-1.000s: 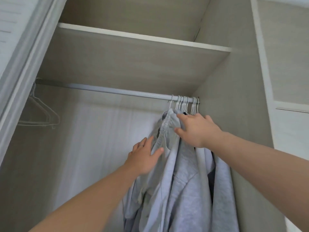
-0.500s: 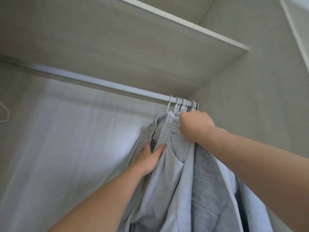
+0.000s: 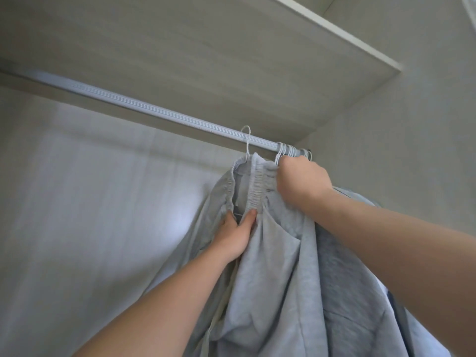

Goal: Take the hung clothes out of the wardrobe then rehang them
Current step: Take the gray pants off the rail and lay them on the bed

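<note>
View from below, looking up into a pale wood-grain wardrobe. A ribbed grey metal rail (image 3: 144, 105) runs from the upper left down toward the right side wall, and everything here is placed against it. Above the rail sits the underside of a shelf (image 3: 206, 60). Under the rail's left and middle stretch there is only the bare, light back panel (image 3: 90, 202).

Below the rail, toward its right half, the left hand (image 3: 235, 234) reaches up from a bare forearm and pinches light grey fabric, thumb and fingers closed on the cloth just under an elastic waistband. That waistband belongs to a pair of light grey sweatpants (image 3: 262, 279), bunched at the top and draping down to the bottom edge. A single white wire hook (image 3: 247, 143) rises from the waistband and stands in front of the rail; whether it rests on the rail cannot be told.

Further right, just under the rail's end, the right hand (image 3: 302, 179) is curled into a fist, gripping the top of the gathered clothes right beneath a tight cluster of white hanger hooks (image 3: 289, 152) looped over the rail. The two hands are apart, one lower, one higher. Behind the right forearm hang more grey garments (image 3: 347, 279), a darker grey one among them, pressed close to the wardrobe's side wall (image 3: 412, 150).
</note>
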`<action>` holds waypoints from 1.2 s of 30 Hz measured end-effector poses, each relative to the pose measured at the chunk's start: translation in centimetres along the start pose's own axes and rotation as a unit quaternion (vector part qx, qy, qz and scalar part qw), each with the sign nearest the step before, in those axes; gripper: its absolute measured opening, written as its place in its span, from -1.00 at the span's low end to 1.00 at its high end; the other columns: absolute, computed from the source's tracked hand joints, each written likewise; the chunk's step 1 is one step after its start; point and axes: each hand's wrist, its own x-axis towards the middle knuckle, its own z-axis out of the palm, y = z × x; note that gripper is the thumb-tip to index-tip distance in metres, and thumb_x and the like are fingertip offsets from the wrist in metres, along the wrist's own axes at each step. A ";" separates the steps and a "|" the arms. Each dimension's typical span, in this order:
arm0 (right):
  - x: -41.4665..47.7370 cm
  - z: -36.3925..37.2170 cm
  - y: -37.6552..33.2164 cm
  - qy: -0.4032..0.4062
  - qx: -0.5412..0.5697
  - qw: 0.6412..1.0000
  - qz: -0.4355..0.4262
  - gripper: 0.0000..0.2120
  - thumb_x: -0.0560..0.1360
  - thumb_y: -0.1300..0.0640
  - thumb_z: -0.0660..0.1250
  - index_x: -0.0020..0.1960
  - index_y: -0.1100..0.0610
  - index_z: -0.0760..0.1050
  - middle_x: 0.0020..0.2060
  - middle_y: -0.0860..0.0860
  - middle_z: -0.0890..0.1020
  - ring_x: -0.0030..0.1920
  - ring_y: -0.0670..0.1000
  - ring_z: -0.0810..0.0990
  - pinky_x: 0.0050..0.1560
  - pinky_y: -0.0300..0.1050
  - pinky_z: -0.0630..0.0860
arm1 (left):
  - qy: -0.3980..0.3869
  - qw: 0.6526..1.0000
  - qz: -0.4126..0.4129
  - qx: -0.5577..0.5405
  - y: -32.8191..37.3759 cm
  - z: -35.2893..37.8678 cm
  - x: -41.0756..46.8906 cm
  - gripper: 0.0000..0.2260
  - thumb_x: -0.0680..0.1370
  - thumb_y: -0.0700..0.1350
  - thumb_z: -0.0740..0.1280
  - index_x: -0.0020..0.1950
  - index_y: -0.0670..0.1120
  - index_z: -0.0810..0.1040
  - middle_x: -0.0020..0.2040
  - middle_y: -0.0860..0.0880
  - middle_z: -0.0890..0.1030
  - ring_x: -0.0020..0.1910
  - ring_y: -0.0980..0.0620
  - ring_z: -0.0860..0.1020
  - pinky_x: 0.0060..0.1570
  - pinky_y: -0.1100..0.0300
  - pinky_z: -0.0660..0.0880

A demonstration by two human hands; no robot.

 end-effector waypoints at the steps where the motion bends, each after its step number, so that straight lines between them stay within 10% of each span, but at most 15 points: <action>1: 0.2 -0.2 0.0 0.006 0.004 1.000 0.002 -0.87 0.52 0.30 0.11 0.00 0.17 0.40 0.00 0.17 0.55 -0.05 0.25 0.56 -0.17 -0.03 0.37 | 0.008 1.000 0.005 -0.001 0.2 -0.2 0.2 -0.01 0.29 0.56 0.08 0.59 0.02 0.16 0.53 0.01 0.34 0.49 -0.07 0.34 0.47 -0.06 0.27; 10: 0.2 -3.2 1.2 0.091 0.053 0.994 0.003 -0.84 0.55 0.20 0.10 0.04 0.16 0.44 -0.11 0.19 0.55 -0.15 0.29 0.52 -0.22 0.00 0.39 | 0.076 0.991 0.101 0.040 2.5 -2.3 -0.1 -0.18 0.46 0.43 0.17 0.60 0.02 0.14 0.56 -0.03 0.23 0.52 -0.07 0.26 0.49 -0.04 0.20; 15: -3.0 -5.8 3.8 0.091 0.066 0.994 -0.011 -0.81 0.58 0.11 0.09 0.04 0.10 0.47 -0.17 0.14 0.57 -0.17 0.24 0.51 -0.27 -0.04 0.35 | 0.135 0.979 0.152 0.028 4.6 -3.8 -2.3 -0.36 0.44 0.40 0.11 0.33 0.01 0.44 0.18 -0.01 0.55 0.19 -0.05 0.53 0.26 -0.05 0.44; 21: -10.6 -9.5 8.9 0.079 0.069 0.994 -0.018 -0.83 0.58 0.05 0.16 0.03 0.03 0.51 -0.24 0.07 0.63 -0.18 0.24 0.56 -0.24 0.02 0.51 | 0.245 0.915 0.289 0.135 8.4 -3.0 -6.8 -0.59 0.58 0.11 0.14 0.30 -0.10 0.48 0.24 -0.11 0.54 0.24 -0.18 0.42 0.19 -0.04 0.38; 36: -31.1 -33.0 26.3 0.047 -0.104 0.993 0.034 -0.89 0.56 0.16 0.31 0.02 0.15 0.59 -0.29 0.13 0.64 -0.29 0.24 0.60 -0.32 -0.11 0.37 | 0.057 0.913 0.402 -0.025 23.7 16.1 -24.5 -0.71 0.60 0.00 0.15 0.13 -0.13 0.56 0.02 -0.13 0.58 -0.02 -0.20 0.55 -0.03 -0.07 0.48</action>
